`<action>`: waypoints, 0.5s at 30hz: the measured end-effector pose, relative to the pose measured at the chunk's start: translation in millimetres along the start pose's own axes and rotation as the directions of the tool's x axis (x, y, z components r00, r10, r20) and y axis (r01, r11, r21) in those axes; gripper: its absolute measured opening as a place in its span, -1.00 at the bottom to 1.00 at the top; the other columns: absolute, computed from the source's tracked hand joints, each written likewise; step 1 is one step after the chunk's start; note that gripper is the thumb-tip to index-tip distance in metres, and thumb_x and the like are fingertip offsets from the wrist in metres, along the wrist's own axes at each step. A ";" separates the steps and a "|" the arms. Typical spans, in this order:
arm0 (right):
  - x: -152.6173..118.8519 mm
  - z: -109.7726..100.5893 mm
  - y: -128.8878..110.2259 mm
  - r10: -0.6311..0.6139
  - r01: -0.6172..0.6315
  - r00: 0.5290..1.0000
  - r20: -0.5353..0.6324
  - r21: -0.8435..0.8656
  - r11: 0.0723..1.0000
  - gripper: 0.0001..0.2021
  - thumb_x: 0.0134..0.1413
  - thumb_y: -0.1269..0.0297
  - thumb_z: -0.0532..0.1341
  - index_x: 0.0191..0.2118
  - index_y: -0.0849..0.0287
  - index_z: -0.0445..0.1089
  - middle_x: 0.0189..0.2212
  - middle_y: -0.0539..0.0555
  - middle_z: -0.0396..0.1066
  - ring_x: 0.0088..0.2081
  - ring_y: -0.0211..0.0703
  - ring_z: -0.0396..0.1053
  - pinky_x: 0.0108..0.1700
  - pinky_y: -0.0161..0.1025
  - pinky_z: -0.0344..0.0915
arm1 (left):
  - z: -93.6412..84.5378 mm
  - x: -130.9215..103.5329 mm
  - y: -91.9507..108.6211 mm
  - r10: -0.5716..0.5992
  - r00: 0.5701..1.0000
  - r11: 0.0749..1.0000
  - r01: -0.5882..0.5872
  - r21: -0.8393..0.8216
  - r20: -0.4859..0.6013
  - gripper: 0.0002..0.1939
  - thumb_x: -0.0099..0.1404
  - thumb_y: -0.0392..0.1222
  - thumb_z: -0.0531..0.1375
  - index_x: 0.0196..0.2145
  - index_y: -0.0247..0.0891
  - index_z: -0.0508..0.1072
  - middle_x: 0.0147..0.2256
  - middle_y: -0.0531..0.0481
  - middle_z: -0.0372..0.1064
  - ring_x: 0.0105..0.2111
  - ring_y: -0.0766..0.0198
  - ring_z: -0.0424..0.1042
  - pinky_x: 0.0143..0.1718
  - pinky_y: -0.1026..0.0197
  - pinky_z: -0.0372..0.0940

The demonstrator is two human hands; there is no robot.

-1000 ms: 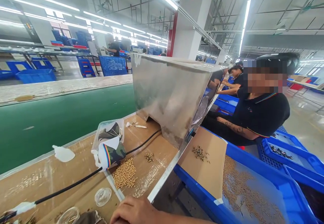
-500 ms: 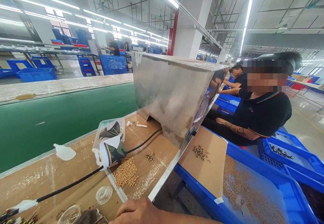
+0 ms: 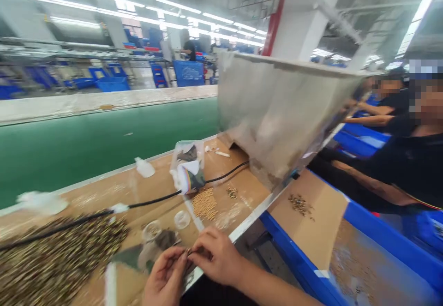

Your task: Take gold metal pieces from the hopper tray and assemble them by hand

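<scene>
Both of my hands meet over the front edge of the cardboard-covered bench. My left hand (image 3: 166,273) is closed in a pinch, its thumb and fingertips against those of the other hand. My right hand (image 3: 218,256) also pinches; something small and dark shows between the fingertips, too blurred to name. Just behind them lie a dark cloth (image 3: 164,240) and a clear round lid (image 3: 182,219). A pile of tan beads (image 3: 205,203) sits beyond my right hand, with a few small brassy parts (image 3: 231,192) beside it. To the left spreads a large heap of brassy parts (image 3: 69,250).
A metal hood (image 3: 284,117) stands on the bench ahead. A black cable (image 3: 155,200) crosses the cardboard past a clear plastic box (image 3: 199,149). Behind runs a green belt (image 3: 86,153). At right, a cardboard sheet (image 3: 308,223) lies over a blue tray (image 3: 391,223); a co-worker (image 3: 415,158) sits beyond.
My view has turned left, so the hood and co-worker have shifted rightward and the brassy heap shows more fully. My left hand has come into view, meeting the right at the fingertips.
</scene>
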State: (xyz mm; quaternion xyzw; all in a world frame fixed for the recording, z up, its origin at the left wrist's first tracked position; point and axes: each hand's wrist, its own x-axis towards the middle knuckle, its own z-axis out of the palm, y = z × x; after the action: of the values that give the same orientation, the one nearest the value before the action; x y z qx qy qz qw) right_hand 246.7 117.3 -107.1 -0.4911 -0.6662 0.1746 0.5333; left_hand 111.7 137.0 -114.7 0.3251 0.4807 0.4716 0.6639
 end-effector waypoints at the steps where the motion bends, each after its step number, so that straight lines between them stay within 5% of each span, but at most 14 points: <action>1: -0.1 -1.5 -0.9 0.013 -0.013 0.999 0.033 -0.013 1.000 -0.77 0.19 0.16 0.12 -0.36 0.20 0.35 -0.42 0.04 0.30 -0.39 -0.33 0.30 -0.38 -0.45 0.25 | 0.4 -1.5 2.8 -0.030 0.999 0.999 0.029 0.022 0.044 -0.52 -0.21 0.02 0.43 -0.41 -0.32 0.40 -0.42 -0.01 0.42 -0.38 0.30 0.43 -0.28 0.31 0.39; 4: -0.5 -2.8 3.8 0.011 -0.008 0.996 0.083 -0.037 0.999 -0.86 0.21 0.28 0.12 -0.33 0.20 0.34 -0.39 0.04 0.30 -0.34 -0.31 0.30 -0.30 -0.41 0.26 | 1.6 -2.5 8.3 0.017 0.996 1.000 -0.017 0.003 0.090 -0.60 -0.06 0.00 0.37 -0.39 -0.32 0.38 -0.42 0.00 0.39 -0.38 0.35 0.40 -0.25 0.30 0.36; 15: 2.0 -3.7 5.8 -0.063 0.067 0.994 0.086 -0.043 0.997 -0.92 0.21 0.39 0.10 -0.28 0.18 0.32 -0.36 0.06 0.28 -0.44 -0.35 0.29 -0.44 -0.44 0.28 | 7.5 -7.3 12.8 0.007 0.991 0.997 0.003 -0.075 0.131 -0.65 -0.01 -0.07 0.35 -0.38 -0.33 0.34 -0.38 -0.02 0.39 -0.35 0.34 0.40 -0.20 0.23 0.35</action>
State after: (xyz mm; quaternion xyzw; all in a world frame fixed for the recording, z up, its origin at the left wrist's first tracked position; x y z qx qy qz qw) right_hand 252.8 120.5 -109.0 -0.4736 -0.7075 0.1624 0.4987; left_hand 114.1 134.7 -98.6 0.3306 0.4178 0.4676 0.7053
